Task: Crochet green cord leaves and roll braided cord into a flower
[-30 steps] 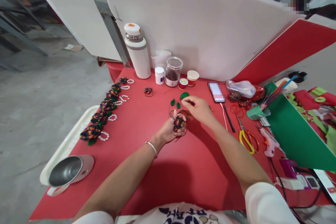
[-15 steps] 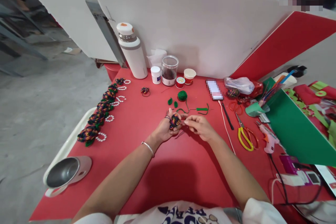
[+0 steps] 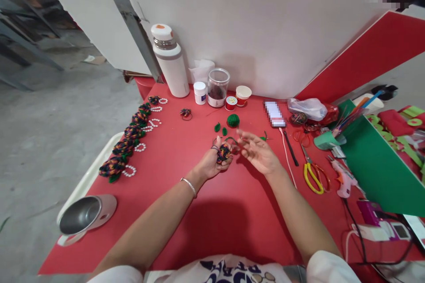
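Observation:
My left hand (image 3: 212,160) is closed around a small crocheted yarn piece (image 3: 223,154), dark with orange and yellow flecks. My right hand (image 3: 259,152) is just right of it, fingers spread; I see nothing held in them. Behind the right hand, a green-handled crochet hook (image 3: 263,138) lies mostly covered on the table. A green yarn ball (image 3: 233,120) sits beyond my hands, with two small green crocheted leaves (image 3: 217,127) to its left.
Multicoloured crocheted pieces (image 3: 123,146) with white bead loops line the left table edge. A mug (image 3: 108,210) stands front left. A white bottle (image 3: 175,73), a clear jar (image 3: 218,93) and a paper cup (image 3: 243,95) stand behind. Scissors (image 3: 312,179) and a glue gun (image 3: 343,181) lie right.
My right hand has opened from a pinch beside the yarn piece and shifted slightly right, now covering most of the crochet hook. My left hand keeps its hold.

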`<action>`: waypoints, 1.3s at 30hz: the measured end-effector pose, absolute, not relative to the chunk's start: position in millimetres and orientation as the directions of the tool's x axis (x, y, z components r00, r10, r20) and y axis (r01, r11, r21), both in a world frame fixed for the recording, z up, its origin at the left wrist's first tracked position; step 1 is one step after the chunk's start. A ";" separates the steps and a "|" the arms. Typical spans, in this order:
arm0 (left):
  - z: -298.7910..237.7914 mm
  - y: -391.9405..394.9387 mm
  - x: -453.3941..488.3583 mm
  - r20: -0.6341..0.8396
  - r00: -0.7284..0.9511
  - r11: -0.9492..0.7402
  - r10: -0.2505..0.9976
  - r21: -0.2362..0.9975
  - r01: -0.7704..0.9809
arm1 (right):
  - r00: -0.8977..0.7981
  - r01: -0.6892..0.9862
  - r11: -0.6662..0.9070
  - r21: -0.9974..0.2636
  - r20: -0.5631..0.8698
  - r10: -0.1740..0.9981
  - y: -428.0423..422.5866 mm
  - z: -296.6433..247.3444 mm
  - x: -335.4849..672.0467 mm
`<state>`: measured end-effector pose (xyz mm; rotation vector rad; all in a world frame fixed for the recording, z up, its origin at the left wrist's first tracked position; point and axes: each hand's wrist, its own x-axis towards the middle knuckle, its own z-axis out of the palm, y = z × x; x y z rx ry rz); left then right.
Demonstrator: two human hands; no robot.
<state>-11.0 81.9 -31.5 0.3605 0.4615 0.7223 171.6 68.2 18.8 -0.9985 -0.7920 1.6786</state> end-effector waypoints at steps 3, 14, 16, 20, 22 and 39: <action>-29.5 81.5 -11.2 -0.261 0.635 0.673 0.727 0.453 -0.585 | 0.098 -0.264 -0.095 -0.960 -0.125 0.987 73.4 15.8 170.6; -30.8 81.5 -10.1 -0.318 0.589 0.663 0.743 0.467 -0.585 | -0.128 0.056 -0.217 -0.975 -0.223 0.966 50.9 -3.8 154.9; -31.0 81.6 -10.0 -0.319 0.594 0.668 0.738 0.466 -0.580 | -0.170 -0.116 -0.336 -0.935 -0.315 0.934 50.7 -4.9 154.2; -33.3 82.5 -8.9 -0.304 0.611 0.673 0.731 0.472 -0.569 | -0.208 -0.297 -0.420 -0.858 -0.371 0.905 50.5 -7.1 149.9; -34.5 82.7 -8.3 -0.294 0.611 0.666 0.735 0.478 -0.572 | -0.205 -0.357 -0.419 -0.835 -0.368 0.907 50.6 -8.4 146.8; -33.0 83.7 -9.6 -0.314 0.602 0.670 0.734 0.478 -0.568 | -0.209 -0.362 -0.389 -0.847 -0.333 0.919 48.9 -13.5 158.4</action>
